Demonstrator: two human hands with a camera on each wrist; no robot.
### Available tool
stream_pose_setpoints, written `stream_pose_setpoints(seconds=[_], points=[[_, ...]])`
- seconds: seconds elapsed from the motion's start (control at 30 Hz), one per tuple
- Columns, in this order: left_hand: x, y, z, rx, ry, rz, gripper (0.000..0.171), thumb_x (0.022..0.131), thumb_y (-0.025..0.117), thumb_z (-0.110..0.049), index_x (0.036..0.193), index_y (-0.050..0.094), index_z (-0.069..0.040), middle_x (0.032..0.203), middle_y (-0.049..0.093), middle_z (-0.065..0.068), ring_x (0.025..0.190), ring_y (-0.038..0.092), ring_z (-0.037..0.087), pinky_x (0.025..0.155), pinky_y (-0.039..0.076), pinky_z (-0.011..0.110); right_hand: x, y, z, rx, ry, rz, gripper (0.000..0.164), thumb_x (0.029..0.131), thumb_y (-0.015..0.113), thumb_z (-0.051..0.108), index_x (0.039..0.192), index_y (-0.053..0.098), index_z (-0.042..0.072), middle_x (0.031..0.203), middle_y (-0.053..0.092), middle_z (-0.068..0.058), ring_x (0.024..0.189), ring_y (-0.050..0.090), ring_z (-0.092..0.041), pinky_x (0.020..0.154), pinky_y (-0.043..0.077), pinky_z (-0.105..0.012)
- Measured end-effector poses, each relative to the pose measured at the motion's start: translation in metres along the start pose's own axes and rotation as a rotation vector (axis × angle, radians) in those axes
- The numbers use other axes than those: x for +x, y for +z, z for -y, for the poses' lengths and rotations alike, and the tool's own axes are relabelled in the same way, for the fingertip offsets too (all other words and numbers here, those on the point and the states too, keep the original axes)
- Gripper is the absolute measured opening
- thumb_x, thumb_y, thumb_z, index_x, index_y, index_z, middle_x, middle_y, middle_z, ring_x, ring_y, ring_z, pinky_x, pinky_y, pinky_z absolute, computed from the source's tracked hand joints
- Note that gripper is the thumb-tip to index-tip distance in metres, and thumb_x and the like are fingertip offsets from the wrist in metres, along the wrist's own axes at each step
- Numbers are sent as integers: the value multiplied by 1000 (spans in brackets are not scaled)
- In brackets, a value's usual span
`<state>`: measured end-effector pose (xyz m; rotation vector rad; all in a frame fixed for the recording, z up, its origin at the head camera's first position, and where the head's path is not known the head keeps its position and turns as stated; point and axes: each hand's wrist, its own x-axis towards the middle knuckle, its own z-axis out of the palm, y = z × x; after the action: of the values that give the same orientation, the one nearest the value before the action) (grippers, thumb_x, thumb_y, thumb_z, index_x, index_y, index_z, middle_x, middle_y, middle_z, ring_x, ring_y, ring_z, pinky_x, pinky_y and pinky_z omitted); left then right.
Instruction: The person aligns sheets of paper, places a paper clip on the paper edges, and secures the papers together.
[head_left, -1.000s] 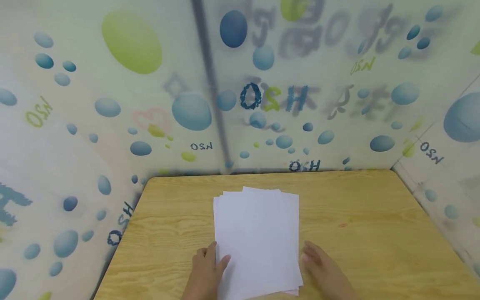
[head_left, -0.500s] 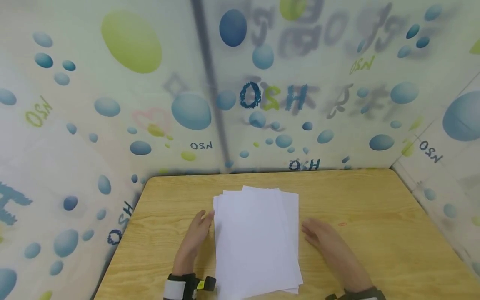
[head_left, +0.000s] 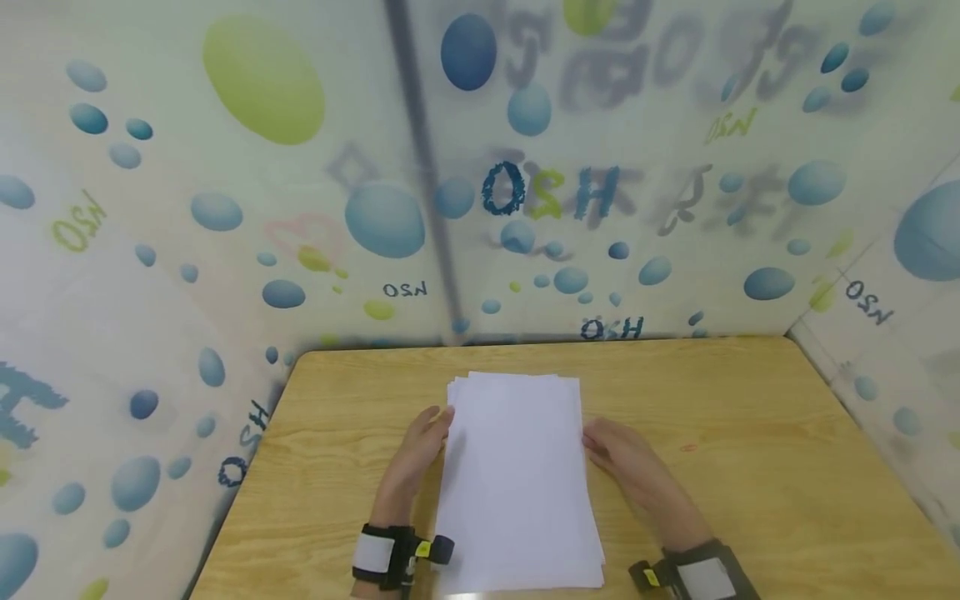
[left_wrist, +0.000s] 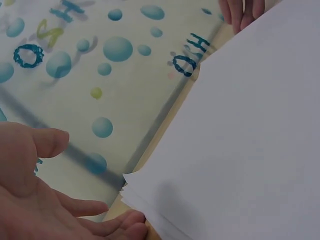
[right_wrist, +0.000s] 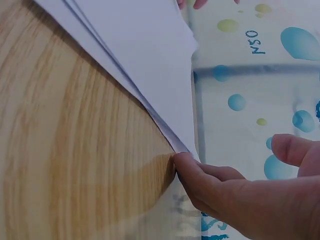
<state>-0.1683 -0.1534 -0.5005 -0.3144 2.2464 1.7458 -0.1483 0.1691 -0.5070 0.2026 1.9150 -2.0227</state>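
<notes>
A stack of white paper sheets [head_left: 517,483] lies on the wooden table, its edges a little uneven. On its left side my left hand [head_left: 420,446] touches the upper edge with extended fingers. The left wrist view has that hand's thumb [left_wrist: 52,142] raised away from the sheets [left_wrist: 240,125], fingertips against the stack's side. My right hand [head_left: 626,458] is across from it, fingertips at the right edge. In the right wrist view, fingers of the right hand [right_wrist: 250,200] meet the edge of the paper [right_wrist: 145,60], thumb held apart.
The wooden table [head_left: 750,467] extends to both sides of the stack. Behind it and to the sides stand pale wall panels [head_left: 645,167] printed with blue and green ovals. Each wrist wears a black strap [head_left: 386,554] with a small camera. A small reddish mark [head_left: 687,448] is on the tabletop.
Both hands have moved up along the stack and inward to its sides. The sheets' upper edges have shifted closer together, making the stack narrower and more even.
</notes>
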Motion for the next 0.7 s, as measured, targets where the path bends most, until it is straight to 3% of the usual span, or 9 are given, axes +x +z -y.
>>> stream_pose_setpoints(seconds=[0.1,0.23,0.43,0.5,0.7], points=[[0,0,0,-16,8,7,80,97,48,-54,150,23,1,144,38,29,132,37,44,106,28,57,4,6,-2,3,-17,32,38,104,41,14,130,45,-13,128,44,-23,124,43,-33,105,36,-42],[0,0,2,-59,32,13,73,101,46,-46,149,22,3,143,37,31,131,36,47,107,27,57,7,10,-5,22,-33,69,45,105,41,17,138,36,-14,138,39,-26,132,37,-36,108,31,-43],[-3,-1,7,-123,35,39,70,102,46,-40,148,22,7,144,36,31,131,37,45,106,30,53,1,2,-11,74,6,26,55,104,45,19,145,25,-12,145,34,-28,135,34,-38,108,31,-43],[-9,-2,8,-120,38,46,69,102,46,-39,147,23,9,144,36,31,130,38,44,106,31,54,-5,-2,-11,91,28,30,61,104,46,22,147,20,-12,146,32,-29,136,32,-39,106,34,-45],[-41,-14,10,11,9,66,78,100,45,-50,147,25,8,141,39,31,129,39,44,105,27,60,-32,-13,-11,114,85,83,73,103,47,28,150,5,-9,150,23,-33,139,25,-41,98,42,-50]])
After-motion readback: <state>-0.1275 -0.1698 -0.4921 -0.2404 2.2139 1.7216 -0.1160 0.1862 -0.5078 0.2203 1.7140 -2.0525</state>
